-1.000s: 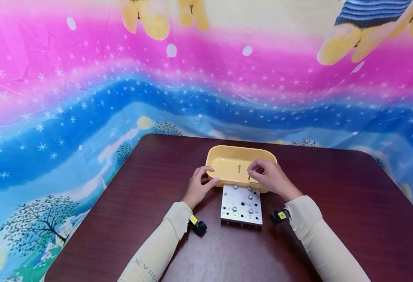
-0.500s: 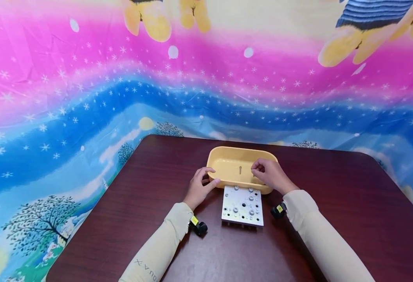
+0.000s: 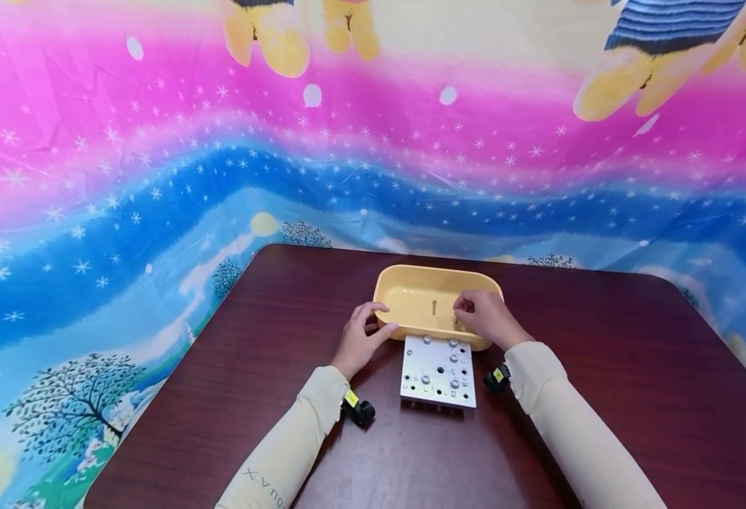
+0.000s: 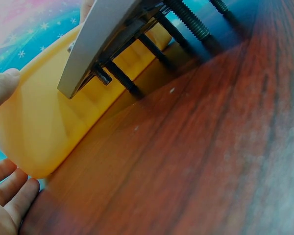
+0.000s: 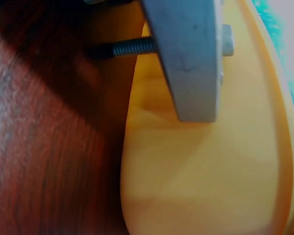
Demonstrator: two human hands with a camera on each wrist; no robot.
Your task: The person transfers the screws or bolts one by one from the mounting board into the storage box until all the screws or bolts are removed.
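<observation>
A yellow plastic tray (image 3: 404,329) stands on the table. My left hand (image 3: 361,338) grips its left end, thumb near the front rim and fingers around the side; the left wrist view shows the thumb (image 4: 4,87) and fingertips at the tray wall. Over the tray's right part, my right hand (image 3: 488,317) pinches a small screw (image 3: 456,321), mostly hidden by the fingers. Another screw (image 3: 434,307) lies on the tray floor. In front of the tray is a metal plate (image 3: 425,362) with several holes and bolts; threaded shanks (image 4: 120,77) stick out beneath it.
The dark wood table (image 3: 309,297) carries everything. A printed cloth (image 3: 373,141) with snowflakes hangs behind it. Small black cameras (image 3: 363,412) are worn on both wrists. The plate's far edge sits right by the tray's front wall.
My right hand has shifted slightly, its fingertips staying over the tray's right part while the wrist lowers a little. The left hand, tray and plate keep their places; the head view tilted slightly.
</observation>
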